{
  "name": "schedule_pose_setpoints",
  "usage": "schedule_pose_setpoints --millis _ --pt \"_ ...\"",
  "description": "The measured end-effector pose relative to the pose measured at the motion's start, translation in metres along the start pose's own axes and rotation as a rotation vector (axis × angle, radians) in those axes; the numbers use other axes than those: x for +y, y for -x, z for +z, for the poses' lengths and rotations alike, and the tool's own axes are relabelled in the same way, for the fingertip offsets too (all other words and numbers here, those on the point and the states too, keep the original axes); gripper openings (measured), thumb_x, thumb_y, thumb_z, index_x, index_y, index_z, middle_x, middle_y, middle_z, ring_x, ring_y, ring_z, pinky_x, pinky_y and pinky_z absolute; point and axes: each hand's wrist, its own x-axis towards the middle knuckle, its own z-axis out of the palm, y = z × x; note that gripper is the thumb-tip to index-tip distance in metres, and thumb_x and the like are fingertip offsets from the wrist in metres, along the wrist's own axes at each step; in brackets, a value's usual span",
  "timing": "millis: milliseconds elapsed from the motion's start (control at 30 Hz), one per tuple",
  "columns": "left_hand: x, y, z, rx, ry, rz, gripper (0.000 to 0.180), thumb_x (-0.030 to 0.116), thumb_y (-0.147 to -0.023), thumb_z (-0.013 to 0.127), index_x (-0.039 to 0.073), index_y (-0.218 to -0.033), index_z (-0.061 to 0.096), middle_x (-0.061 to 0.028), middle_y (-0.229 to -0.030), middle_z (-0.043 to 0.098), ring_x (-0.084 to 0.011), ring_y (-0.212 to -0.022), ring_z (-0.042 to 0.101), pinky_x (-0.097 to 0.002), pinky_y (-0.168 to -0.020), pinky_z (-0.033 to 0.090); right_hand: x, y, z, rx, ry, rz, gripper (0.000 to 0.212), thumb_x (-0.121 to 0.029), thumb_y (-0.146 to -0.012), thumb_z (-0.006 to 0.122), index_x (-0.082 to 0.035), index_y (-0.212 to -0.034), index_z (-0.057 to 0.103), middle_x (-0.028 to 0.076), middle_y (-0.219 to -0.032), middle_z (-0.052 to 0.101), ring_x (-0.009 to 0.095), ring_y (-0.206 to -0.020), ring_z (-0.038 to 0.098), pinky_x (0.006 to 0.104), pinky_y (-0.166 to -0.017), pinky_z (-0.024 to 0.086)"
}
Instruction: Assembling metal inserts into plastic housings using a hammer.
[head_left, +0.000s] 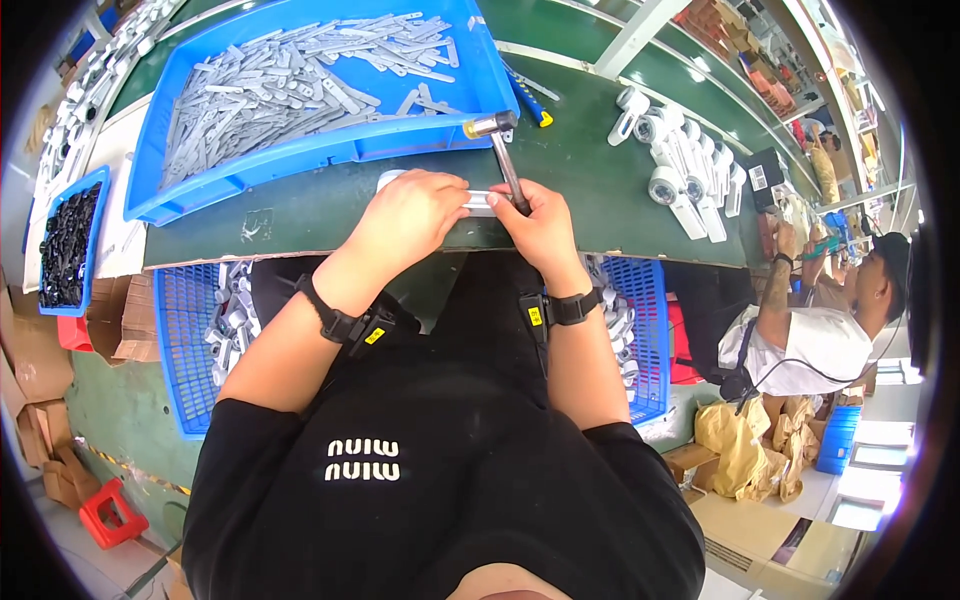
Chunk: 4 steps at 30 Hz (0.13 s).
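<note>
Close to the bench's front edge, my left hand [412,212] is closed around a long white part, its rounded end showing past the knuckles. A pale grey strip [480,204] lies along this part between my two hands. My right hand [540,228] has a hammer [512,172] tucked in its grip, with the head [488,124] up and away from me. The right thumb and fingertips also touch the near end of the strip. My fingers hide most of the white part.
Beyond my hands stands a blue tray [350,152] with many grey strips [290,85]. White round-headed parts [690,170] lie at right. A small blue tray [98,235] of black pieces sits left. Blue baskets [185,340] stand below the bench; a co-worker [800,340] is at right.
</note>
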Motion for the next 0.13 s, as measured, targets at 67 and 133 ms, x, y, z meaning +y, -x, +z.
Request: schedule_pose_setpoints --millis 67,133 --pt "0.0 0.0019 0.0044 0.057 -0.032 -0.004 0.024 0.015 -0.091 0.083 0.004 -0.113 0.08 -0.0135 -0.122 0.08 -0.0353 -0.104 0.076 -0.0457 -0.092 0.062 0.0001 0.0011 0.0009 0.007 -0.005 0.009 0.027 -0.024 -0.098 0.083 0.001 -0.108 0.081 -0.003 -0.073 0.064 0.006 -0.07 0.054 0.0295 -0.065 0.046" --pt "0.0002 0.0014 0.0052 -0.042 -0.036 -0.063 0.021 0.014 -0.094 0.081 0.006 -0.114 0.082 -0.0133 -0.129 0.08 -0.0358 -0.108 0.077 -0.0459 -0.093 0.062 0.0 0.0003 -0.0012 0.0 0.066 0.006 0.027 -0.025 -0.098 0.083 0.0 -0.11 0.082 -0.002 -0.074 0.067 0.006 -0.072 0.057 0.0285 -0.066 0.047"
